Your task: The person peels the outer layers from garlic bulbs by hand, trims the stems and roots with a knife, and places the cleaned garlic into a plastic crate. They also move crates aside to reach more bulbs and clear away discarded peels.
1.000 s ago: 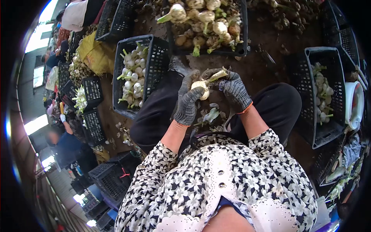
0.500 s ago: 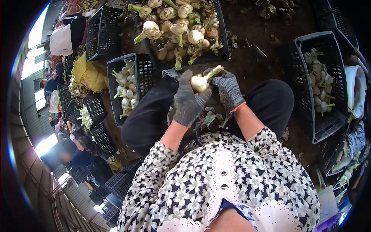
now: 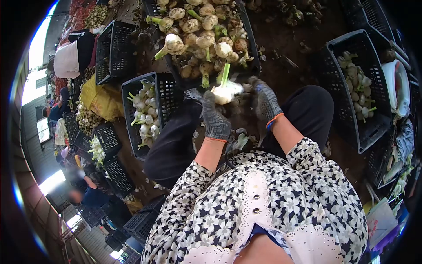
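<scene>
My left hand (image 3: pixel 215 121), in a grey knit glove, holds a garlic bulb (image 3: pixel 224 93) by its left side. The bulb's green stem points up, and its right edge is blurred with loose white skin. My right hand (image 3: pixel 266 102), gloved too, is just right of the bulb; its fingers are partly smeared by motion, and what they hold, if anything, cannot be made out. Beyond my hands stands a black crate (image 3: pixel 251 37) heaped with soil-marked garlic bulbs (image 3: pixel 205 41).
A crate (image 3: pixel 166 99) with cleaner garlic is at my left knee; another crate (image 3: pixel 381 127) with garlic stands at the right, beside a white bucket (image 3: pixel 397 88). A yellow sack (image 3: pixel 102 100), more crates (image 3: pixel 115 55) and several people are at the left.
The bulb has turned in my left hand, so its stem now points up instead of to the right. My right hand has moved slightly away from it. The view has shifted.
</scene>
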Available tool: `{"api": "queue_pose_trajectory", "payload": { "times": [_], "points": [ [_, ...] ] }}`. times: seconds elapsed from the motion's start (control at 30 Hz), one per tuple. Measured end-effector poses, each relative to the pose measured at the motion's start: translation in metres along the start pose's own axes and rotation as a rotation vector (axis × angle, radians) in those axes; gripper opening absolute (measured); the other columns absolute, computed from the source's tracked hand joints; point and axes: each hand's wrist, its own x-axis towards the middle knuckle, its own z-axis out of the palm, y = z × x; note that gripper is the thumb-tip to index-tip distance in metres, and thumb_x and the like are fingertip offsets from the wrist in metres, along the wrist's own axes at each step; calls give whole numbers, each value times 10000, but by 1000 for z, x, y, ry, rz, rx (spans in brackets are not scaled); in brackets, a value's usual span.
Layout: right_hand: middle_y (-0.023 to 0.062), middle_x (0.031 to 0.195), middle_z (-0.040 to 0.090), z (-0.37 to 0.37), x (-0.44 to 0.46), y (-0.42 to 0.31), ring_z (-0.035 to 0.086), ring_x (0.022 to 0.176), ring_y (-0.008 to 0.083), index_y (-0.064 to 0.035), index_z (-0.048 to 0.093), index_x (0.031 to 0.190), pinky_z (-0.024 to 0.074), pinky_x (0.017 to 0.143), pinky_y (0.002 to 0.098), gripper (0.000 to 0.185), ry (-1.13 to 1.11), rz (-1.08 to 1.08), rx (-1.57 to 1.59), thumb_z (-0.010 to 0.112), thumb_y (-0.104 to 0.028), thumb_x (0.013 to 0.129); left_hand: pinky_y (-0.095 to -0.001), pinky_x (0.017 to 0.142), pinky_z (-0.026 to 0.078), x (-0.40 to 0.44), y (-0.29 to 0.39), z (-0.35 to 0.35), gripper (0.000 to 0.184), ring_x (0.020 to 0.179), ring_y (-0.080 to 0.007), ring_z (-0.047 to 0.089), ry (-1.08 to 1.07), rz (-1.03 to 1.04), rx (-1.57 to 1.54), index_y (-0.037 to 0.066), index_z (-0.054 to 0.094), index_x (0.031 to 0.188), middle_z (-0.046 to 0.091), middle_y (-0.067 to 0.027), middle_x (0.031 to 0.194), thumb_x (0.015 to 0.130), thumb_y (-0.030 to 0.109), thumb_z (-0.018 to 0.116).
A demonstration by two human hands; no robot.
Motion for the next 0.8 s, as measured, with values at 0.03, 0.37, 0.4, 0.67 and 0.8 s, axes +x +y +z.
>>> {"api": "queue_pose_trajectory", "payload": {
  "times": [0.03, 0.37, 0.4, 0.67, 0.8],
  "points": [
    [28, 788, 578, -2, -1, -13, 533, 632, 102, -43, 550, 952, 447, 587, 289, 246, -10, 338, 162, 550, -73, 708, -267, 507, 438, -1, 2, -2, 419, 582, -152, 512, -32, 277, 233, 65, 509, 923, 537, -59, 735, 738, 439, 540],
    [65, 786, 608, 48, -50, -34, 575, 669, 121, 8, 574, 924, 485, 582, 248, 213, -141, 148, 120, 612, -23, 717, -376, 754, 478, -30, 21, -39, 377, 897, -228, 542, -202, -109, 9, 15, 441, 1097, 536, -116, 998, 825, 273, 473],
    [66, 779, 608, 52, -53, -35, 579, 673, 126, 6, 577, 917, 489, 583, 252, 206, -187, 136, 136, 614, -28, 717, -376, 754, 478, -28, 19, -48, 377, 897, -228, 542, -204, -104, -4, 15, 441, 1097, 536, -116, 998, 825, 273, 473],
    [71, 801, 606, 79, -57, -19, 553, 693, 111, 25, 591, 884, 449, 636, 219, 151, -60, 114, -438, 562, -38, 749, -212, 656, 456, -52, 29, -59, 112, 730, -135, 552, -28, 247, 138, 14, 553, 869, 557, -36, 853, 762, -3, 528],
    [51, 705, 590, 81, -44, -17, 512, 585, 97, 2, 611, 811, 424, 534, 227, 111, 76, 137, -391, 572, -71, 737, -216, 598, 402, -60, 26, -57, 87, 660, -97, 483, -133, 976, 929, 3, 519, 786, 517, -11, 735, 743, -69, 496]
  ]
}}
